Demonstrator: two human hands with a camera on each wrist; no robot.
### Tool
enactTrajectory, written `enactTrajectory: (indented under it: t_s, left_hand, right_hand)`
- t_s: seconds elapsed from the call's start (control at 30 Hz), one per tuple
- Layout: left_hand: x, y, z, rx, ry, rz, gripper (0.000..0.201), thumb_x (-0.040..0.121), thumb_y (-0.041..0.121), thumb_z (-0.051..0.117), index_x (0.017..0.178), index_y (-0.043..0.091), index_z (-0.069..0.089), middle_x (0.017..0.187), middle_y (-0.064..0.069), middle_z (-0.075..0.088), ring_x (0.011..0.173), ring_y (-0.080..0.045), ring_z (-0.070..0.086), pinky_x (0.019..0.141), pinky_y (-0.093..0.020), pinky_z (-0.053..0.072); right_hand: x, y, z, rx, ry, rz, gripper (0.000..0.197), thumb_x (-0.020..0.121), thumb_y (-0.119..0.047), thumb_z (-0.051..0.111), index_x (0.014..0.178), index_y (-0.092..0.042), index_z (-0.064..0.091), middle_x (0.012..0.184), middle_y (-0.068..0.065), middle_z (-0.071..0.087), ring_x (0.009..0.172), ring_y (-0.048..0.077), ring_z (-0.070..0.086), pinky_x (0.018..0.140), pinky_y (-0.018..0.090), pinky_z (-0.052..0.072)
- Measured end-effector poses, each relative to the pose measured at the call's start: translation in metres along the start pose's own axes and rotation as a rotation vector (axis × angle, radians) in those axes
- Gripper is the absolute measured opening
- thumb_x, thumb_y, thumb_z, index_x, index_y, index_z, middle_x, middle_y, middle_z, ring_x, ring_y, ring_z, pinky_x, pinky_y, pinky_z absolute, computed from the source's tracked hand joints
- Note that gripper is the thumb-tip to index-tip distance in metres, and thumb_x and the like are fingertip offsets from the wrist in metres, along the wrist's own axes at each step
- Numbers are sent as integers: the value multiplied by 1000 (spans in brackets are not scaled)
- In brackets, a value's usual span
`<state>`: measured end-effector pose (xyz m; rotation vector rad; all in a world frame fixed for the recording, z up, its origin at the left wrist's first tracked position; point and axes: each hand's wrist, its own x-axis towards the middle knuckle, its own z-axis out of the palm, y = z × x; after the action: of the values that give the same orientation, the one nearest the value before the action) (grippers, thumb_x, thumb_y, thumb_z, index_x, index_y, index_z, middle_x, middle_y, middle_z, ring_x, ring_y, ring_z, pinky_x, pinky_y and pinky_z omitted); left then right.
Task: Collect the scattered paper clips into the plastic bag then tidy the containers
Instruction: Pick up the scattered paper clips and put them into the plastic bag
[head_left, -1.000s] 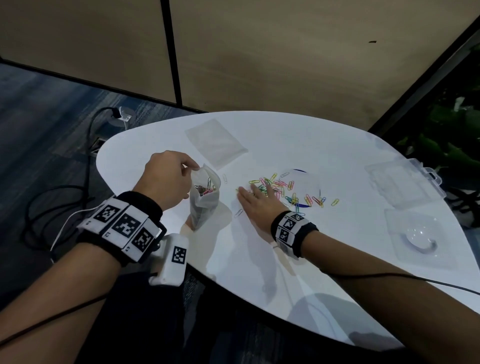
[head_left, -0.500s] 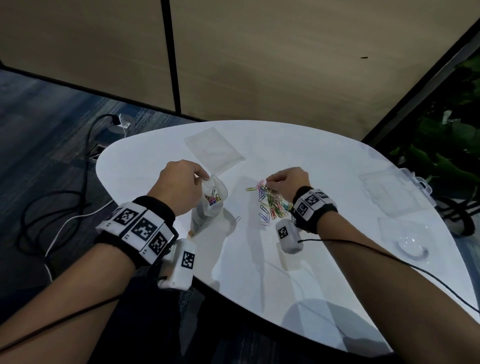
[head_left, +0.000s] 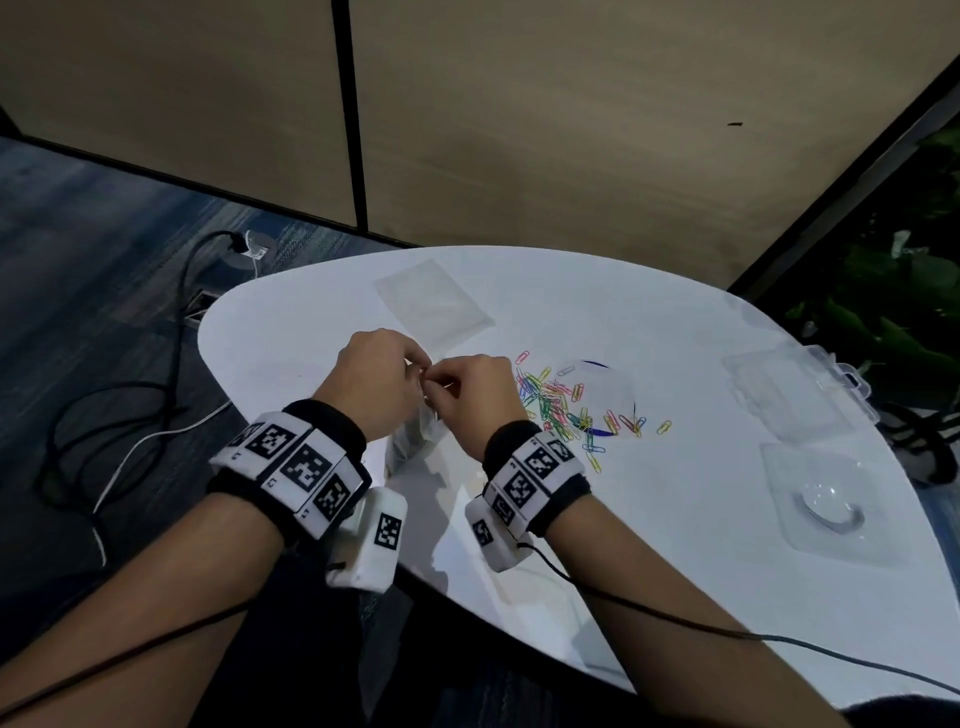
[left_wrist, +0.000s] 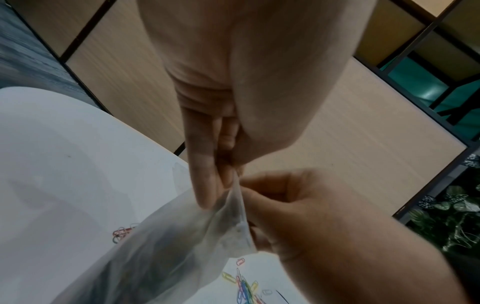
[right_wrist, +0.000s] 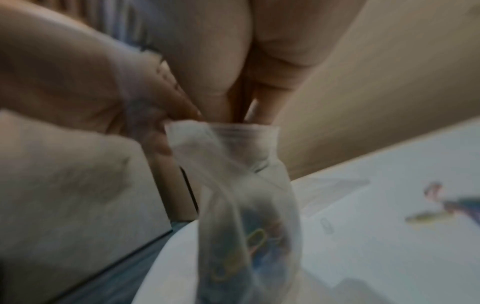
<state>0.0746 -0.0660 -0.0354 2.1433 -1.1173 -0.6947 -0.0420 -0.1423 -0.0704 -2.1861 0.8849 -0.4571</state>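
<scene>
On the white rounded surface (head_left: 649, 519), largest item present, all other entries sit or are held just above it.

Clear lidded container (head_left: 795, 387): far right edge, hinged, lying flat. Clear blister tray (head_left: 831, 499) with a round dome: nearer the viewer than that container, close to the right rim. Flat clear sheet or bag (head_left: 434, 301): far side, beyond the hands, lying flat. Clear round lid (head_left: 602, 395) with a dark rim line: right of centre, partly under the clips.

Plastic bag (head_left: 415, 441): held upright between the two hands, its base at the surface, coloured clips visible through the film in the wrist views.

Left hand (head_left: 376, 384): fingers curled, pinching the bag's mouth at its left edge. Right hand (head_left: 475, 402): fingers curled, bunched at the bag's mouth and touching the left hand's fingertips; the right wrist view shows its fingers (right_wrist: 262, 107) reaching into the opening. Whether they grip the film or a clip cannot be told.

Paper clips (head_left: 561, 410): loose multicoloured heap just right of the right hand, spreading onto the round lid, a few strays nearer the viewer.

Marker wristbands (head_left: 296, 462) on both wrists. Cables (head_left: 171, 332) on the blue carpet, left.
</scene>
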Motion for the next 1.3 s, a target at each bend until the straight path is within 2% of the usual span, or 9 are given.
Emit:
enactTrajectory:
  t_s: [0.1,0.33,0.43,0.5,0.63,0.87,1.07,1.17,1.3]
  left_hand:
    - [0,-2,-4,-22,5,-13,25,91,5,53,96,13,76,84,-13,70,84,-36,71,83,-43,61]
    - [-2,-3,-10,7,68,-36,28,94,4,51,106,10,75,98,-15,73,91,-34,72,89,-42,59]
    - [0,-9,-14,12,76,-58,29,93,3,50,106,10,75,99,-16,72,89,-36,71,88,-43,59]
    - [2,-12,-16,10,76,-65,28,91,2,52,105,11,75,98,-16,72,89,-36,71,87,-43,59]
    - [4,-15,-17,24,72,-72,28,91,3,52,105,13,75,98,-16,72,88,-34,71,85,-42,60]
    - [2,-10,-14,37,60,-65,29,90,3,52,104,13,75,96,-15,72,88,-34,71,85,-42,60]
    - [1,-7,-12,31,51,-68,28,91,3,52,103,14,75,96,-16,72,91,-37,70,88,-43,59]
    - [-1,-3,-10,44,41,-57,28,93,3,51,105,13,75,97,-16,72,92,-37,70,89,-44,58]
    - [-4,2,-8,57,20,-50,30,93,2,50,107,12,74,99,-16,73,94,-36,70,90,-45,57]
  right_hand:
    - [4,-4,-1,-234,-172,-70,26,95,-16,47,76,-11,63,64,4,58,67,29,54,63,34,43]
    - [14,28,-34,474,56,206,27,101,-13,41,109,-10,67,90,14,71,75,29,72,66,38,60]
    - [38,78,-23,-85,-64,138,37,98,-7,39,124,-17,63,128,10,64,117,26,60,98,37,50]
    - [50,97,-6,-438,-310,-7,45,100,-10,38,144,-19,44,155,5,37,142,23,35,117,36,29]
    - [58,114,19,-850,-552,-322,55,101,-18,40,153,-15,22,163,5,14,147,29,21,113,47,32]
    - [50,141,-19,-903,-530,47,59,102,-39,23,155,-20,5,164,-4,-5,150,34,2,119,56,13]
    - [33,156,-31,-946,-481,3,57,85,-12,64,136,-7,39,143,12,36,119,31,48,92,43,51]
    - [29,150,-39,-923,-385,25,21,86,-4,60,107,-6,62,111,11,57,101,29,60,84,37,52]
    - [34,151,-55,-744,-248,274,22,86,-2,58,100,-8,74,103,7,71,93,24,68,85,30,56]
